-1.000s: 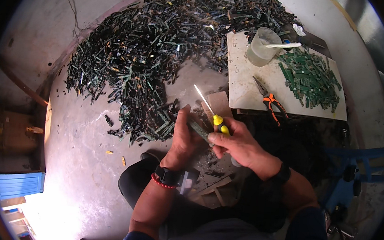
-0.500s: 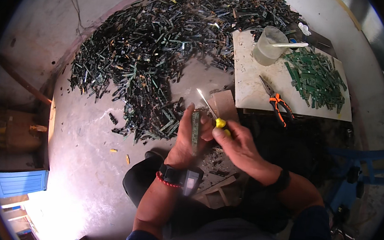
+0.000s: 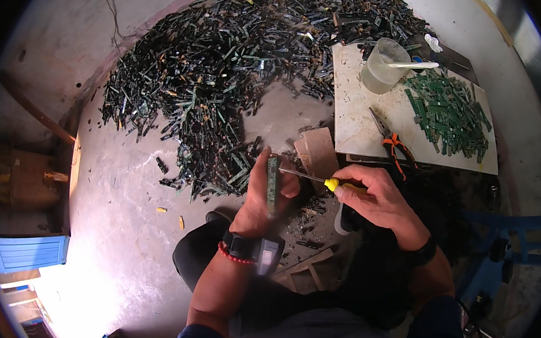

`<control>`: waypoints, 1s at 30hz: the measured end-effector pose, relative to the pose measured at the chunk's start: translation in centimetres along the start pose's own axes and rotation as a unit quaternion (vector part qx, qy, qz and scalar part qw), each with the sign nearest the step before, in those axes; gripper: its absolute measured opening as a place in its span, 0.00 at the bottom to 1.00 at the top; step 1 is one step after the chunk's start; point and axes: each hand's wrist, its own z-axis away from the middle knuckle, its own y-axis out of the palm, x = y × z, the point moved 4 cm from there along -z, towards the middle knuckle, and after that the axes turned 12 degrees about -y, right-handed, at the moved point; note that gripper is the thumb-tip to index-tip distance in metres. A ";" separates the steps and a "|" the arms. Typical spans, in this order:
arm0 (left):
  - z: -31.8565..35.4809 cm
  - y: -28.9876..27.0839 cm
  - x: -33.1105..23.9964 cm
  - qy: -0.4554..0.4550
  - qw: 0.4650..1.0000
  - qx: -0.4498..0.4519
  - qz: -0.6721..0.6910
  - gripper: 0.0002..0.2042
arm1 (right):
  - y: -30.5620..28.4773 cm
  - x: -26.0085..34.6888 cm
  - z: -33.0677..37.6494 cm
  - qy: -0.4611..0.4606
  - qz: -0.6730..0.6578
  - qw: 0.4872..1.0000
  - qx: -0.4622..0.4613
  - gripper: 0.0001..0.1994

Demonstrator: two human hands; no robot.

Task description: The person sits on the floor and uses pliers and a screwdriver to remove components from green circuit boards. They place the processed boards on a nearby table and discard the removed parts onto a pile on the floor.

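A narrow green circuit board strip (image 3: 272, 185) stands lengthwise in my left hand (image 3: 257, 193), its fingers closed round it. My right hand (image 3: 376, 196) grips a screwdriver (image 3: 331, 184) by its yellow handle. The metal shaft points left, and its tip is at the upper part of the strip; whether it touches or slips under an edge I cannot tell. Beneath the hands, small debris (image 3: 304, 222) lies scattered on the floor, close to a piece of brown cardboard (image 3: 317, 150).
A large heap of dark board strips (image 3: 194, 93) covers the floor ahead. On a white board (image 3: 352, 124) at the right are a pile of green strips (image 3: 446, 113), orange-black pliers (image 3: 392, 140) and a clear plastic cup (image 3: 379, 76) with a white-handled tool across it. Blue stool (image 3: 513, 236) at far right.
My right hand has moved right and turned the screwdriver from pointing steeply up-left to nearly level, its tip now at the strip. My left hand holds the strip almost unmoved.
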 end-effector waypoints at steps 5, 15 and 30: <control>0.0 0.3 0.1 0.003 0.999 -0.049 -0.022 0.23 | 0.3 -0.2 0.1 0.040 0.003 0.999 0.032 0.11; -0.3 -0.5 0.2 0.049 0.990 -0.117 -0.069 0.22 | 0.9 0.0 -0.1 -0.027 0.098 0.995 0.002 0.11; 0.2 0.2 -0.1 0.053 0.989 -0.123 -0.067 0.24 | 3.0 -0.6 0.2 0.032 -0.092 0.995 0.036 0.15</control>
